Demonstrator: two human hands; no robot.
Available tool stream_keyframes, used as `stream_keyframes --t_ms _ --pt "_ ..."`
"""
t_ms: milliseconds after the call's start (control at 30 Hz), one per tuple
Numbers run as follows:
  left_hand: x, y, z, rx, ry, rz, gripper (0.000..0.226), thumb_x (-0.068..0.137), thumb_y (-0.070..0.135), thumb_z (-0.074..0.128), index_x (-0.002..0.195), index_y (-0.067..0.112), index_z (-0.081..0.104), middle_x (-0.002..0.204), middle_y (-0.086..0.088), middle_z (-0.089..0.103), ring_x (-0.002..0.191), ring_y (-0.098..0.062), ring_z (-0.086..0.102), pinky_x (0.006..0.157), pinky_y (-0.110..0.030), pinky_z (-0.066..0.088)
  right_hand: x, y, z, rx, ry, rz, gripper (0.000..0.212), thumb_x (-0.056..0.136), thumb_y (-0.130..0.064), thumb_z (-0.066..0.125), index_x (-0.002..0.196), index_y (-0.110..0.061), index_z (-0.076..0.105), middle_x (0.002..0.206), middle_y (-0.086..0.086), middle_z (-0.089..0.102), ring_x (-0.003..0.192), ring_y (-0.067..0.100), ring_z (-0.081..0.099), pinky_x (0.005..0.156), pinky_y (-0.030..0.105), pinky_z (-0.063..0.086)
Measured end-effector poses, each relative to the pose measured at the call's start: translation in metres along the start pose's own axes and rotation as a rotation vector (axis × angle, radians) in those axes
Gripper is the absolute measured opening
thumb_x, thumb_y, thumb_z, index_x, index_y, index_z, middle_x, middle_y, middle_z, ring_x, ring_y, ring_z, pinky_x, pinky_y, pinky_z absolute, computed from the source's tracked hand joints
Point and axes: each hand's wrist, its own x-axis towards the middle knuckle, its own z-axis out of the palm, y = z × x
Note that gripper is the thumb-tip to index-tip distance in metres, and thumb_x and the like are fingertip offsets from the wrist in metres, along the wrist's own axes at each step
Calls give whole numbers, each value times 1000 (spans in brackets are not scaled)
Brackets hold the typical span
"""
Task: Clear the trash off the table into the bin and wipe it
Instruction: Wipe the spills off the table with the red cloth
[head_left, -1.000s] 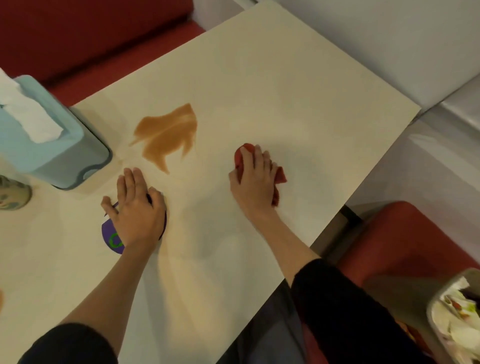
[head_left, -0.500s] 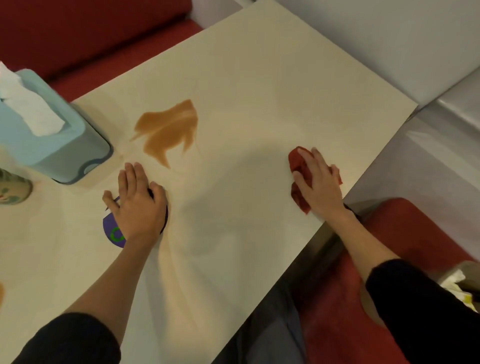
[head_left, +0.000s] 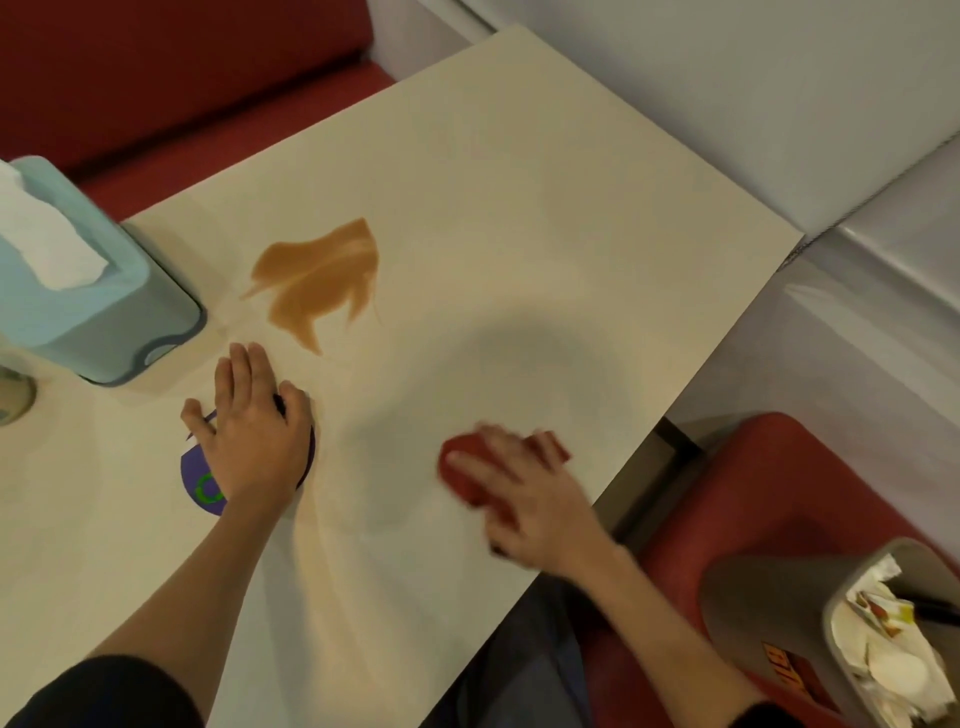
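**Red cloth pinned flat under the right hand, near the table's front edge**

Nearest, low on the right: pale grey bin (head_left: 852, 597) beside a red padded seat (head_left: 769, 483), holding crumpled white paper trash (head_left: 883, 660).

Next, on the cream rectangular table (head_left: 519, 197), close to its near edge: right hand (head_left: 540, 514), motion-blurred. Fingers (head_left: 478, 464) stretched out, slightly apart, pressed down on a crumpled dark red cloth (head_left: 460, 480). Cloth directly beneath those fingers, showing past the fingertips on the left and on the far side. No curl round it, as far as the blur allows.

To the left, well apart from the cloth: left hand (head_left: 249, 436), fingers (head_left: 244, 374) straight and close together, lying flat over a round purple disc with a green mark (head_left: 200, 486).

Just beyond the left fingertips: brown liquid smear (head_left: 322, 280), unwiped.

Farther left: light blue tissue box (head_left: 104, 312), white tissue (head_left: 47, 244) sticking up.

Beyond the table: dark red bench (head_left: 156, 78).
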Motion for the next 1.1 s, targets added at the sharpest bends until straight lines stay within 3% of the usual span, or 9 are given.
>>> stream_keyframes --t_ms 100,200,400,500,633,733,800,900,1100 --pt "-1 0 0 8 4 -7 60 95 35 22 151 11 28 158 -7 26 145 -19 22 113 -54 12 21 67 -27 -23 1 277 58 91 -41 36 148 -30 31 157 3 27 141 21 31 113 53 22" --pt "-1 -1 2 14 5 -11 61 95 37 20 152 13 26 159 -6 24 146 -19 21 114 -54 12 56 110 -43 -25 55 422 58 93 -45 28 149 -32 25 158 1 23 144 20 24 114 52 18" --pt "1 1 1 20 12 -12 61 96 36 21 152 12 25 160 -6 23 146 -19 20 114 -54 11 84 75 -22 -10 133 640 58 98 -38 36 152 -21 21 159 15 12 145 35 14 116 55 10" --pt "1 1 2 27 18 -20 60 96 35 24 151 12 29 159 -6 26 145 -19 22 113 -54 12 70 21 -2 -49 103 533 60 99 -45 29 152 -19 22 158 20 16 143 40 21 113 58 17" --pt "0 0 2 42 -4 -38 62 96 38 18 152 13 28 160 -5 24 147 -18 20 114 -51 11 48 -27 8 -63 -37 216 58 101 -47 27 154 -25 18 160 15 14 146 36 18 116 56 17" --pt "-1 1 1 52 -11 -47 61 97 39 17 153 16 26 160 -3 23 147 -18 20 114 -50 12 45 4 -12 -12 -224 -135 54 102 -46 27 153 -34 13 162 5 4 149 25 9 119 48 8" --pt "-2 2 1 46 -12 -48 60 97 38 18 153 17 27 160 -2 24 147 -17 22 114 -49 13 51 46 -29 15 -290 -266 53 102 -44 30 152 -39 14 163 -2 2 149 16 6 121 43 4" --pt "-5 4 1 19 3 -59 58 96 37 24 150 18 32 158 -2 29 145 -18 27 113 -50 15 82 111 -55 58 -284 -240 54 98 -36 38 150 -36 26 162 -6 10 148 12 11 121 45 10" --pt "2 9 -6 57 -30 -104 60 95 38 22 152 22 27 159 2 25 145 -15 25 114 -48 15 227 180 -80 169 -116 58 55 93 -33 36 148 -34 30 158 1 23 146 17 20 119 46 8"
